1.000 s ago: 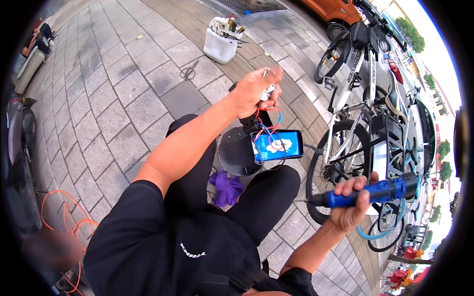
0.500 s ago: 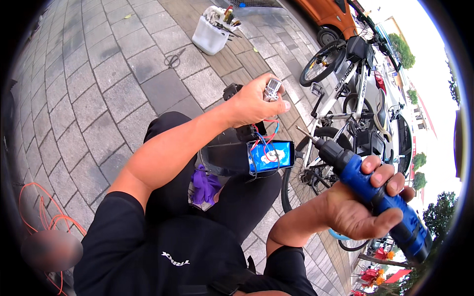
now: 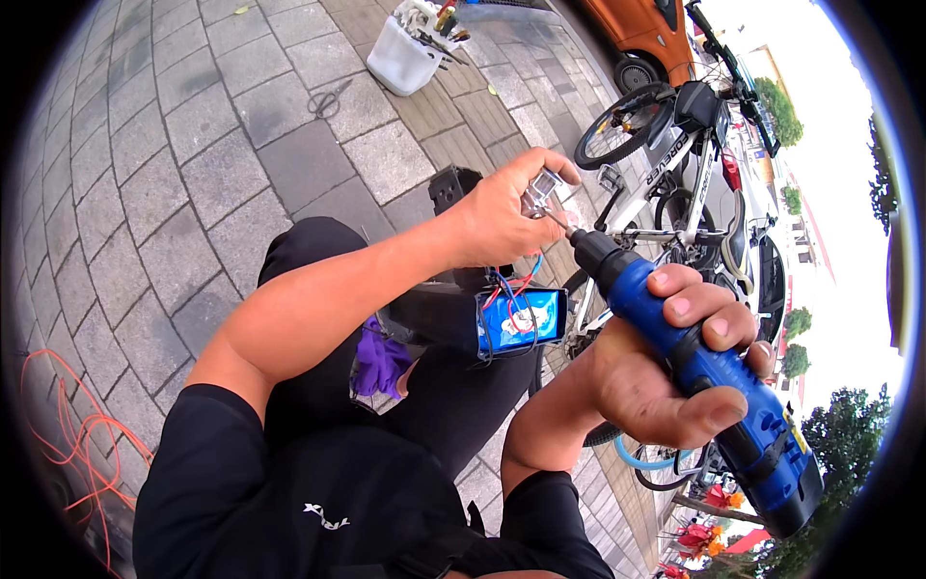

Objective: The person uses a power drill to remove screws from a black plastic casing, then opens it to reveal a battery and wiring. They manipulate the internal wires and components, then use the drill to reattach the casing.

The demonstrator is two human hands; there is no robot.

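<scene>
My left hand (image 3: 492, 220) is closed around a small silvery, square-ended part (image 3: 542, 189); the fingers cover most of it, so I cannot tell its exact kind. In my right hand (image 3: 656, 381) is a blue and black power screwdriver (image 3: 641, 297), slanting up and leftward. Its thin bit reaches the silvery part, though the exact contact is hard to make out. Below my left hand, a blue-wrapped battery pack (image 3: 494, 333) shows at the end of a black case (image 3: 424, 314) by my legs. Red, blue and black wires (image 3: 502, 289) come out there.
A purple cloth (image 3: 381, 362) lies between my legs. Ahead on the paving are scissors (image 3: 330, 100) and a white tub (image 3: 403, 63) of tools. Bicycles (image 3: 666, 183) and an orange car (image 3: 637, 29) stand to the right. An orange cord (image 3: 82, 434) lies at the left.
My right hand has brought the screwdriver leftward and up, so its bit has gone from well apart to the silvery part. My left hand still grips that part, now tilted slightly differently.
</scene>
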